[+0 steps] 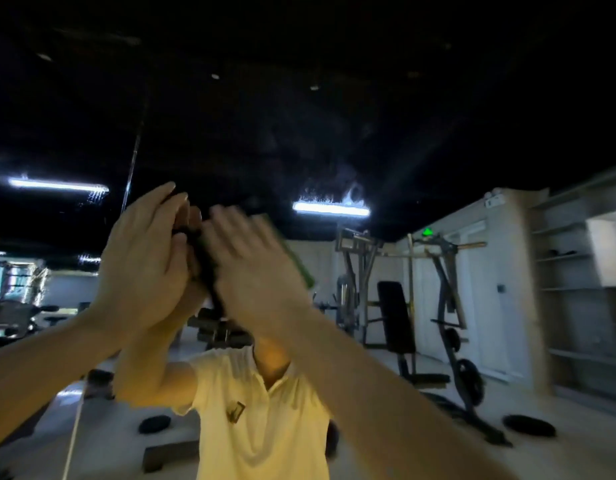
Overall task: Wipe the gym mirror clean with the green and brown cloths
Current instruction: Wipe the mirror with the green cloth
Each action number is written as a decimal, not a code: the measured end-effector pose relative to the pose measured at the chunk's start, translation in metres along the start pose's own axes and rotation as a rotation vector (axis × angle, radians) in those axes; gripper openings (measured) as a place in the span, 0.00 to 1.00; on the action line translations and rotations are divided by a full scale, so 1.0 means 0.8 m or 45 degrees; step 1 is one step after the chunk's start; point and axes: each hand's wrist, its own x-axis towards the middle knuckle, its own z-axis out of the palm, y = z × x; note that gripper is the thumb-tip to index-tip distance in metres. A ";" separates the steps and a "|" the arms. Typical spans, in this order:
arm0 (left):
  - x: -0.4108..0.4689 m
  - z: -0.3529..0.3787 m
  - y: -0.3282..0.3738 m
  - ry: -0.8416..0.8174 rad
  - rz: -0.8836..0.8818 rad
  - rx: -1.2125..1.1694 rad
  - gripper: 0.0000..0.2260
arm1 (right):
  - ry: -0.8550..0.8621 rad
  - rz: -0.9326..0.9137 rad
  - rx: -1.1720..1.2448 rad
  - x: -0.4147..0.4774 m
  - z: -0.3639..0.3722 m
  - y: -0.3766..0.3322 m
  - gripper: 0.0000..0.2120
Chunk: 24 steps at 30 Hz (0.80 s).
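Hands up together, flat against large wall-mounted gym mirror [421, 126]. Left hand [140, 265]: fingers straight, lying over dark brownish cloth [206, 271]; only narrow strip of cloth showed at hand's right edge. Right hand [254, 275]: motion-blurred, fingers extended, palm pressed on green cloth [296, 261]; green edge stuck out past fingers at upper right. Hands just beside each other; cloths touching or apart, could not tell. Mirror reflected pale yellow polo shirt [265, 427], black padded weight bench [396, 317], white ceiling strip light [331, 209].
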 end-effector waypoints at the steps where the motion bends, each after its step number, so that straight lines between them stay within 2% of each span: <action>1: 0.006 0.004 -0.001 -0.013 0.011 0.029 0.26 | 0.050 0.017 -0.018 -0.021 -0.029 0.027 0.33; 3: 0.014 0.017 -0.002 -0.048 0.086 0.156 0.29 | 0.156 0.249 -0.147 -0.062 -0.070 0.105 0.31; 6: 0.023 0.035 -0.005 -0.115 0.161 0.325 0.33 | 0.161 0.810 -0.124 -0.092 -0.076 0.219 0.31; 7: 0.024 0.037 -0.007 -0.126 0.166 0.359 0.34 | 0.161 1.010 -0.082 -0.093 -0.079 0.237 0.32; 9: 0.022 0.039 -0.011 -0.128 0.189 0.387 0.36 | 0.143 1.228 -0.048 -0.077 -0.083 0.239 0.35; 10: 0.021 0.039 -0.013 -0.124 0.207 0.386 0.36 | 0.086 1.229 -0.100 -0.061 -0.090 0.225 0.35; 11: 0.021 0.039 -0.015 -0.117 0.219 0.378 0.36 | 0.030 1.130 -0.218 -0.040 -0.093 0.200 0.33; 13: 0.022 0.039 -0.020 -0.106 0.237 0.369 0.36 | 0.008 0.783 -0.379 0.007 -0.095 0.135 0.27; 15: 0.023 0.038 -0.025 -0.106 0.260 0.370 0.35 | 0.063 0.417 -0.272 0.047 -0.099 0.069 0.26; 16: 0.023 0.037 -0.028 -0.113 0.275 0.369 0.34 | 0.076 0.253 -0.088 0.064 -0.103 0.046 0.26; 18: 0.022 0.035 -0.031 -0.129 0.293 0.377 0.34 | 0.043 0.009 0.134 0.086 -0.107 0.038 0.28; 19: 0.022 0.033 -0.031 -0.134 0.297 0.386 0.34 | 0.039 -0.024 0.128 0.089 -0.101 0.055 0.28; 21: 0.022 0.032 -0.030 -0.137 0.295 0.393 0.35 | 0.113 0.073 0.060 0.077 -0.092 0.112 0.29; 24: 0.021 0.033 -0.028 -0.138 0.296 0.392 0.35 | 0.243 0.560 -0.037 0.031 -0.089 0.227 0.28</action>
